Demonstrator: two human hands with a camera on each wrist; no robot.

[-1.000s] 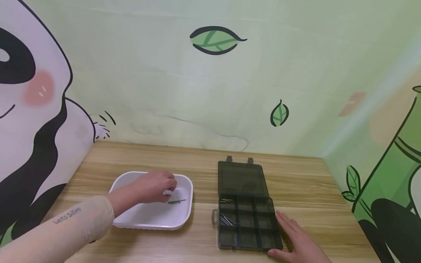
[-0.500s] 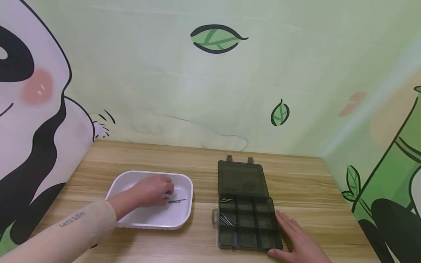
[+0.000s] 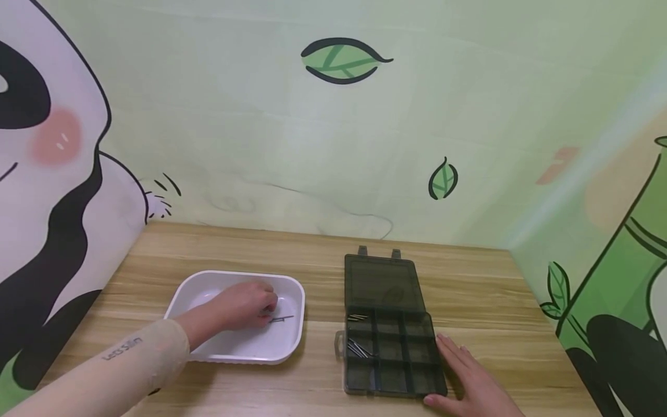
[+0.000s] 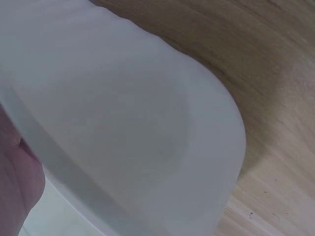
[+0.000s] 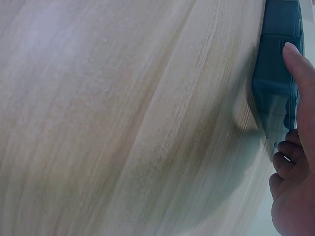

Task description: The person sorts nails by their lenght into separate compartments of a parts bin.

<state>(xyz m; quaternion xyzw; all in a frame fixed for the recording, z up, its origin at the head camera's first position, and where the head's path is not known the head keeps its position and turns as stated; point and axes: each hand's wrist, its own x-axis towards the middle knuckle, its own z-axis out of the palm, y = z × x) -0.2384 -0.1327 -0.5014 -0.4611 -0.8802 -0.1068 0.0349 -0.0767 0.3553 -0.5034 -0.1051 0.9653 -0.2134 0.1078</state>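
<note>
My left hand (image 3: pixel 247 304) reaches into a white plastic tray (image 3: pixel 298 333), fingers bent down at the left end of a few thin metal pins (image 3: pixel 283 318). Its fingertips are hidden, so I cannot tell whether they pinch one. In the left wrist view the tray's outer wall (image 4: pixel 147 123) hides most of that hand (image 4: pixel 19 182). My right hand (image 3: pixel 474 382) holds the front right corner of a dark, see-through compartment box (image 3: pixel 393 377). The right wrist view shows the thumb (image 5: pixel 295 61) against the box's wall (image 5: pixel 275 61), the other fingers bent beside it.
The box's lid (image 3: pixel 384 284) lies open toward the back. Short pins (image 3: pixel 357 317) lie in its back left compartment, longer pins (image 3: pixel 358 348) in the middle left one. Both containers stand on a wood-grain table (image 3: pixel 323 376), with a printed wall (image 3: pixel 250 127) behind.
My left hand has lowered slightly and its fingers have drawn together at the pins, now covering their left end. My right hand and the box have stayed in place.
</note>
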